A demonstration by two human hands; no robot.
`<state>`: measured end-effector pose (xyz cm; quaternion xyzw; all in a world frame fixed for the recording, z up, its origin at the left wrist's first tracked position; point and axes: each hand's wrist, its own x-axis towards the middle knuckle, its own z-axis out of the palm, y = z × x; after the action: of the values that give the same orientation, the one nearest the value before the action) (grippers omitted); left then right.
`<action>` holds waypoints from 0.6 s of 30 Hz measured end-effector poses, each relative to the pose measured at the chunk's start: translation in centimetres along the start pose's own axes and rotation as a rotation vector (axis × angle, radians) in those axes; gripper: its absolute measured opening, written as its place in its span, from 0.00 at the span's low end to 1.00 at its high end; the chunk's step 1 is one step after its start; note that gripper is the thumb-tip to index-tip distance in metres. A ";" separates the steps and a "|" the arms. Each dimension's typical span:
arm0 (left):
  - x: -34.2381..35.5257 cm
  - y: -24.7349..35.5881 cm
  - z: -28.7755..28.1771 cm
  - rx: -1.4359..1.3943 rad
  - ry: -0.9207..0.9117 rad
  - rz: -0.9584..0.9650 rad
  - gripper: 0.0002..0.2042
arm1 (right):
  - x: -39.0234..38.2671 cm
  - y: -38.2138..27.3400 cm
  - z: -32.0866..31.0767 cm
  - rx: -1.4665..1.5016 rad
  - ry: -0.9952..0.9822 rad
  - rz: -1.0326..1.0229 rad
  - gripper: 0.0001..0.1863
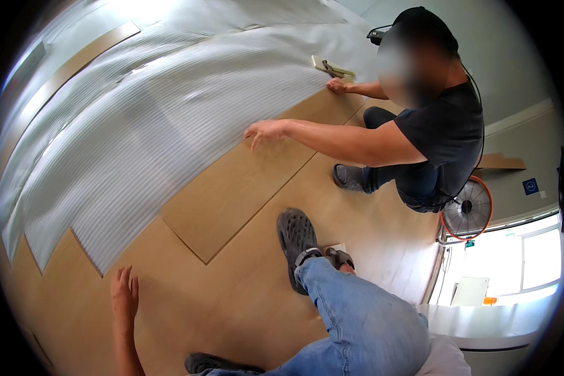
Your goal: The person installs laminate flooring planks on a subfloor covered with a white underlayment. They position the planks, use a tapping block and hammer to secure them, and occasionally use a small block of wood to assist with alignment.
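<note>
My left hand (pixel 125 293) lies flat, fingers apart, on a laid light-wood floor plank (pixel 169 294), close to the stepped edge of the ribbed silvery underlay sheet (pixel 150 125). It holds nothing. My right hand is out of view. My legs in blue jeans (pixel 357 319) stretch forward, with one grey clog (pixel 296 241) resting on the planks. A loose long plank (pixel 244 182) lies angled against the laid boards. Across from me a crouching person in a dark shirt presses one hand (pixel 264 131) and the other hand (pixel 337 85) on that plank's far edge.
A small tapping block (pixel 327 65) lies on the underlay beyond the other person. An orange-rimmed floor fan (pixel 467 210) stands by the window at right. A spare plank (pixel 75 62) lies along the far left wall. A white rounded surface (pixel 482 319) sits lower right.
</note>
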<state>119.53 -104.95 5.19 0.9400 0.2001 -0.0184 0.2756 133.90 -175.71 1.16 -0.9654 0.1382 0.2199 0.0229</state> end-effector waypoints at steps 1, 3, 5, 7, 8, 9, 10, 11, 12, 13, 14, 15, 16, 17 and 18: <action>2.6 1.4 -0.2 0.038 -0.021 0.018 0.18 | 0.5 -0.4 -0.6 -0.023 -0.031 0.011 0.46; 8.2 5.8 -0.5 0.075 -0.062 0.071 0.20 | 1.7 -0.9 -2.4 -0.097 -0.130 0.032 0.46; 13.1 9.3 0.0 0.082 -0.095 0.128 0.23 | 3.4 -1.5 -4.4 -0.197 -0.297 0.031 0.44; 17.3 11.9 1.8 0.088 -0.143 0.158 0.24 | 5.2 -2.7 -7.0 -0.271 -0.378 -0.078 0.40; 19.0 13.1 2.6 0.093 -0.182 0.160 0.24 | 5.6 -3.6 -8.5 -0.296 -0.375 -0.184 0.37; 20.7 14.3 3.7 0.090 -0.220 0.163 0.23 | 6.3 -4.5 -10.5 -0.325 -0.368 -0.288 0.35; 22.2 15.1 4.7 0.119 -0.324 0.106 0.22 | 7.3 -6.7 -12.2 -0.361 -0.412 -0.299 0.32; 23.7 15.5 5.9 0.146 -0.428 0.045 0.22 | 8.6 -10.0 -13.9 -0.400 -0.456 -0.312 0.29; 24.6 15.9 6.3 0.175 -0.530 -0.025 0.23 | 10.1 -13.5 -15.1 -0.439 -0.504 -0.334 0.26; 25.1 16.3 6.1 0.118 -0.550 -0.116 0.24 | 11.6 -16.8 -15.7 -0.367 -0.428 -0.456 0.23; 25.3 16.5 6.0 0.057 -0.568 -0.207 0.26 | 12.9 -20.0 -15.8 -0.293 -0.351 -0.572 0.20; 25.2 16.4 5.6 -0.004 -0.574 -0.300 0.29 | 14.4 -23.1 -15.5 -0.131 -0.293 -0.695 0.18; 24.6 15.9 5.3 0.009 -0.498 -0.294 0.30 | 15.7 -26.3 -15.1 -0.012 -0.231 -0.822 0.16; 24.1 15.7 6.3 0.018 -0.434 -0.277 0.31 | 17.3 -28.5 -14.8 0.090 -0.166 -0.933 0.14; 23.7 16.0 7.3 0.021 -0.380 -0.254 0.32 | 18.6 -29.8 -15.0 0.131 -0.112 -1.012 0.12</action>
<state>148.09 -112.43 3.74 0.8898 0.2611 -0.2319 0.2938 164.51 -153.39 6.21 -0.8947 -0.3343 0.2235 0.1943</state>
